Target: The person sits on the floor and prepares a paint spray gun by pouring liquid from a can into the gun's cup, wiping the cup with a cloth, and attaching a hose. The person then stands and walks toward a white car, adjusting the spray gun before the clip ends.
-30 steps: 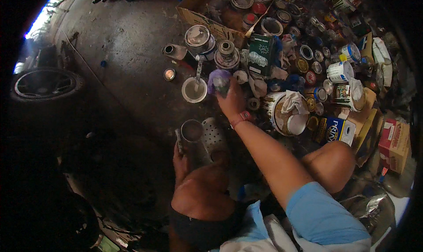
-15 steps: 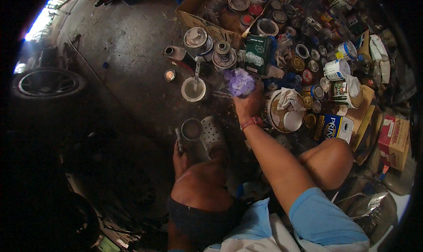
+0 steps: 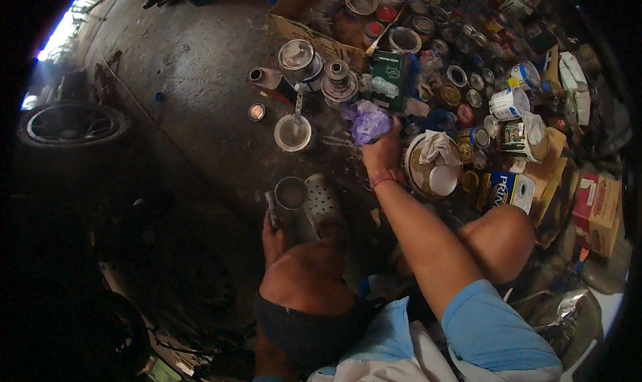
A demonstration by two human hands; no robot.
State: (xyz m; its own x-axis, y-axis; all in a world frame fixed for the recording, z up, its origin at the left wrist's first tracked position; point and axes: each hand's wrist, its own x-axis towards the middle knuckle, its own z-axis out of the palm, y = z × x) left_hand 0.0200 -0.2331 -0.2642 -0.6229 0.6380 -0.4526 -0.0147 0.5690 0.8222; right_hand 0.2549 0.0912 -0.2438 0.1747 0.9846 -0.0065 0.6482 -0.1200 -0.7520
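Note:
My right hand is closed around a crumpled purple plastic bag, held above the floor near the green rectangular tin. Below my left knee, my left hand grips what looks like a spray gun; the knee partly covers this hand. An open round cup sits beside the gun's grey metal part, over my shoe. Farther off stands an open pot of pale liquid with a stir stick in it.
Paint cans and a metal bottle stand beyond the pot, near a small open tin. A wide tub with a rag stands right of my right hand. Crowded cans and a cardboard box lie beyond; a wheel is at far left.
My right hand and the purple plastic bag have shifted slightly to the right, and the bag has turned a little. My left hand stays in about the same place with the spray gun.

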